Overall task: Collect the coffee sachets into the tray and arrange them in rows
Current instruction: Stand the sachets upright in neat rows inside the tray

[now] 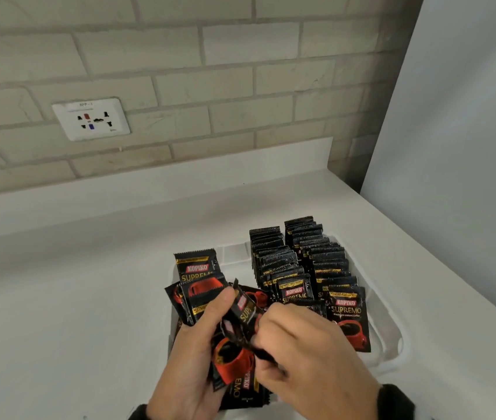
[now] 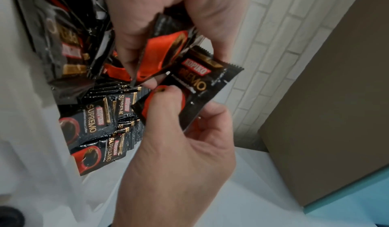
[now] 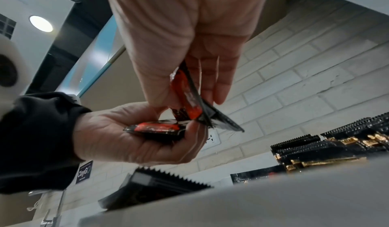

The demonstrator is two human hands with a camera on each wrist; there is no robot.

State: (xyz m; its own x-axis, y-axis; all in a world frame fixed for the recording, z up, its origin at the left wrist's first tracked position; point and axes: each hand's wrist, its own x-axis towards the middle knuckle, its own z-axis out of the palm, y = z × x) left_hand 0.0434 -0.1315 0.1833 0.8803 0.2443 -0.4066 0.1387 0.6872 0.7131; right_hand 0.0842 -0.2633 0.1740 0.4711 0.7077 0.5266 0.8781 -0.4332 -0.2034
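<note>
A shallow white plastic tray (image 1: 390, 338) sits on the white counter (image 1: 74, 283), near the grey brick wall (image 1: 180, 71) and close to the counter's right edge; bare counter lies open to its left and behind it. In the tray's right half, two rows of small black foil coffee sachets (image 1: 298, 262) stand on edge, long axes upright, serrated tops up, the rows running away from the person. The front sachets show a red cup and gold "SUPREMO" lettering facing the person. In the left half, loose sachets (image 1: 198, 274) lean unevenly, one upright behind the rest.

Over the tray's near left part, the left hand (image 1: 192, 356) grips a fanned bunch of sachets (image 1: 231, 359), thumb pressed on top, their long axes roughly along the hand and tilted. The right hand (image 1: 307, 350) pinches a single sachet (image 2: 195, 87) between thumb and fingers, just against the bunch, its serrated end pointing up and away towards the wall. A white wall socket (image 1: 91, 119) sits on the brick, well left of the tray.
</note>
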